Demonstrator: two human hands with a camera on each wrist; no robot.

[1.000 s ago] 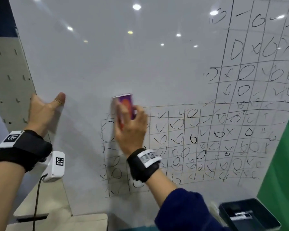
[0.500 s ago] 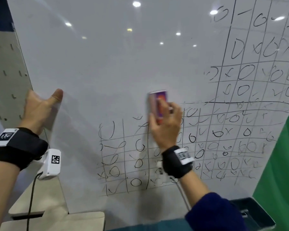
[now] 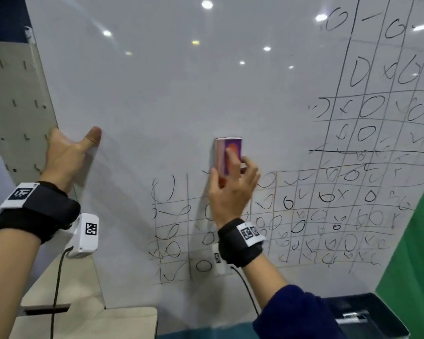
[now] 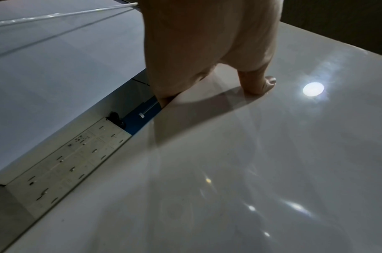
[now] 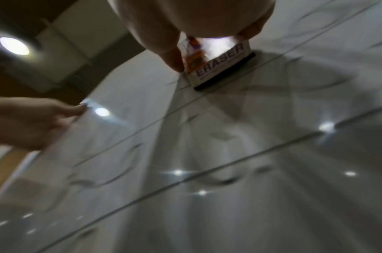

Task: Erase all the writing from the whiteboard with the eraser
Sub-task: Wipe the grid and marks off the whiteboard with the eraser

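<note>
The whiteboard is wiped across its upper left. Black grids of circles and ticks remain at the lower middle and upper right. My right hand grips the purple-and-white eraser and presses its black felt flat on the board at the lower grid's top edge. The right wrist view shows the eraser with "ERASER" on its side, under that hand. My left hand grips the board's left edge, thumb on the front and fingers hidden behind.
A beige pegboard panel stands left of the board. A pale tabletop lies below it. At the bottom right sits a black tray, and a green screen borders the board's right side.
My right hand swept the eraser rightward along the lower grid's top row, wiping its left part, then held near the middle. The left hand stayed on the board's edge.
</note>
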